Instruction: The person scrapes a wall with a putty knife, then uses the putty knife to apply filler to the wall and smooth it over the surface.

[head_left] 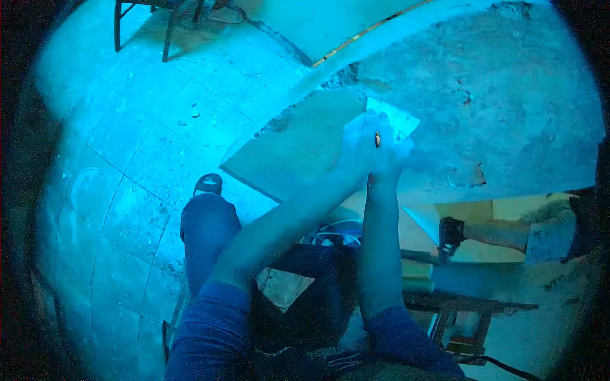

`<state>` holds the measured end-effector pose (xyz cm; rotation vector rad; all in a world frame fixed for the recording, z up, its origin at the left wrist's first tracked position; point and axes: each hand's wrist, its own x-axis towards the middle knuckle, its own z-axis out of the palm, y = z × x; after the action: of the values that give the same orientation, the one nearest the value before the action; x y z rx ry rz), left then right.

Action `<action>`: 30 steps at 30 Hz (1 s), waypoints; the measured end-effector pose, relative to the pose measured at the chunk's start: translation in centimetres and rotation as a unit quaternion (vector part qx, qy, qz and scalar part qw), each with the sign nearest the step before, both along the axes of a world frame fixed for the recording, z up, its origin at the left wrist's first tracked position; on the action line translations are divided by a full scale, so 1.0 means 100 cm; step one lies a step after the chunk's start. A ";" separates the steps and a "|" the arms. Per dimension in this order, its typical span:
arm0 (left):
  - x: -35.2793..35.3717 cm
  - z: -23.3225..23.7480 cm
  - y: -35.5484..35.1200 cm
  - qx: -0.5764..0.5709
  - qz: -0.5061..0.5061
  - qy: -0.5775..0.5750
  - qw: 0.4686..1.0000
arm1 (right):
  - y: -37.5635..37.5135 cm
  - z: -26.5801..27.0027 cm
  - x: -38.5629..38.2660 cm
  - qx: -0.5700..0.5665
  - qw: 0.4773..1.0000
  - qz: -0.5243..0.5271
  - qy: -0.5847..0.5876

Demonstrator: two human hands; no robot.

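Everything is tinted strong blue. My left hand [358, 141] and my right hand [391, 152] are close together over the worktop, fingers closed at the near edge of a pale, flat, square-cornered sheet [400, 118]. Its far corners stick out beyond the fingers. A small dark oval with an orange-brown sheen [377, 139] shows between the hands, where they overlap. Beneath my forearms lies a smooth, darker flat board [298, 143], its corner pointing left. On my dark-clad lap rests a light, pointed flat piece [284, 287].
A rough, stained worktop [521, 95] spreads to the right, with a small broken patch [469, 174]. Tiled floor [133, 190] with scattered bits lies left, below a dark chair [143, 19]. Another person's leg [495, 234] shows at right, above a dark frame [470, 305].
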<state>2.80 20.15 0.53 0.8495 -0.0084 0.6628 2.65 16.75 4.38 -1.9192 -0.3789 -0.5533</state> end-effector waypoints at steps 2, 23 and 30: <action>0.002 0.005 0.009 -0.015 0.027 -0.029 0.999 | 0.010 0.010 0.004 0.010 0.999 0.022 0.033; -0.014 0.006 0.029 -0.076 -0.042 0.067 0.994 | 0.019 -0.017 -0.001 0.055 0.996 0.002 0.072; -0.007 0.000 0.024 -0.143 -0.112 0.046 0.982 | 0.016 -0.015 -0.003 0.051 0.995 -0.044 0.078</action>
<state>2.08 22.56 0.56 0.5894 0.0716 0.4003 2.34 18.38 2.83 -1.8720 -0.1627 -0.4663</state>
